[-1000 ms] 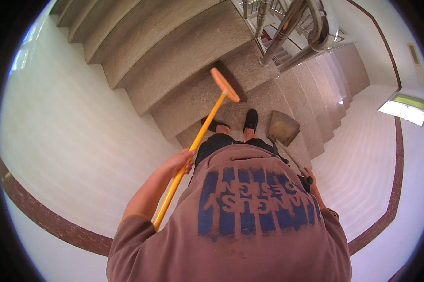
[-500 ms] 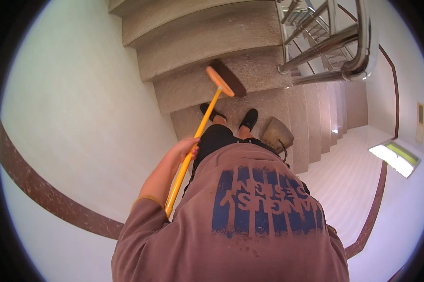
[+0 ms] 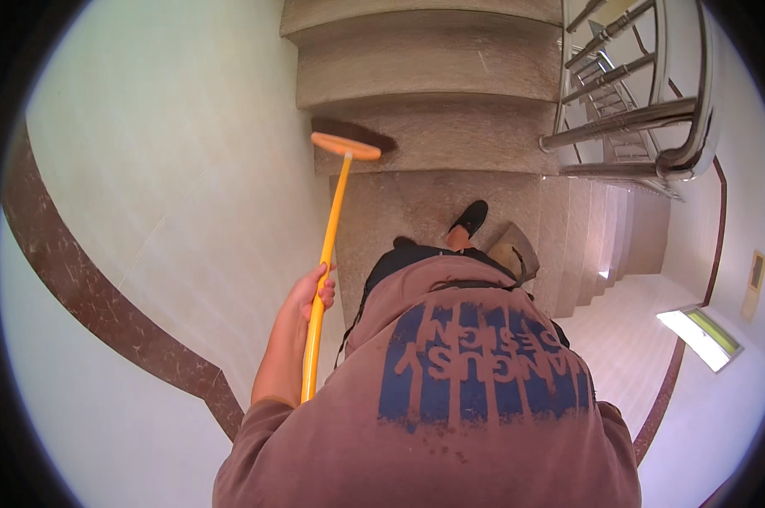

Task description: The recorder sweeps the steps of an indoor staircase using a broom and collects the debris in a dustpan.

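My left hand (image 3: 308, 295) is wrapped round the yellow handle of a broom (image 3: 334, 212). The broom's orange head (image 3: 346, 146) and dark bristles lie on a stair step, at its left end close to the wall. The top of the handle passes down beside my brown shirt. My right hand is hidden by my body. A worn, greyish-brown scoop, like a dustpan (image 3: 518, 245), with a dark cord or thin handle stands by my black shoe (image 3: 470, 218); what holds it, if anything, does not show.
Stone stairs (image 3: 433, 59) rise ahead, and more steps (image 3: 586, 233) descend on the right. A shiny metal railing (image 3: 628, 118) borders the stairs at the upper right. On the left runs a white wall (image 3: 162, 152) with a dark red skirting band (image 3: 86, 271).
The broom head has moved left along the step to the wall, and its handle is more upright. My left hand has shifted left and slightly lower. One foot is now mostly hidden.
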`<state>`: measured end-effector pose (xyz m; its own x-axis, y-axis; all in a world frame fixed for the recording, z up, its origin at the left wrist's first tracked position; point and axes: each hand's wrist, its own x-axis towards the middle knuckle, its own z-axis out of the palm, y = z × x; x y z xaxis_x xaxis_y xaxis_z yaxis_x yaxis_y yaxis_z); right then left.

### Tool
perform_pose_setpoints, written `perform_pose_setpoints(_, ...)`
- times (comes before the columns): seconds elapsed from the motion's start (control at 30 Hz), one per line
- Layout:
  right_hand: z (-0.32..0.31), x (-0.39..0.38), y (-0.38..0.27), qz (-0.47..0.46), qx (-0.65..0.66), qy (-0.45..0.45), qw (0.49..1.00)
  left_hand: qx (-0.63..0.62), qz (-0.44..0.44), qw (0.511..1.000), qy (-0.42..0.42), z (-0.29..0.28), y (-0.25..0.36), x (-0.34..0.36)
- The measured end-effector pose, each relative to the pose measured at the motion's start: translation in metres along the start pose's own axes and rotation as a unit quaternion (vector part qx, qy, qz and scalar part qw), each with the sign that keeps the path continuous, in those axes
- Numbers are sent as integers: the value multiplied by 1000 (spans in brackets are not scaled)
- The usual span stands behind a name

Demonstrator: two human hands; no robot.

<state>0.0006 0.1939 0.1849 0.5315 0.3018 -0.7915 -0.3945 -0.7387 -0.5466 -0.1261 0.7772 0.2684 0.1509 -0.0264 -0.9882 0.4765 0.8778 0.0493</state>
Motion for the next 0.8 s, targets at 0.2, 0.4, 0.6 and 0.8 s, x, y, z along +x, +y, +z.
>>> perform_pose_setpoints(0.2,3,-10,-16,-23,-203,-28,979,-89,15,994,-54,-4,52,74)
perform_pose_setpoints(0.4,3,-7,7,17,-224,19,974,-103,-12,993,-48,-72,5,85)
perform_pose_setpoints(0.6,1,6,39,23,-299,34,953,-113,-70,991,-29,-126,-88,30)
perform_pose_setpoints(0.8,0,5,47,58,-359,58,930,-105,-71,991,-52,-127,-106,-28)
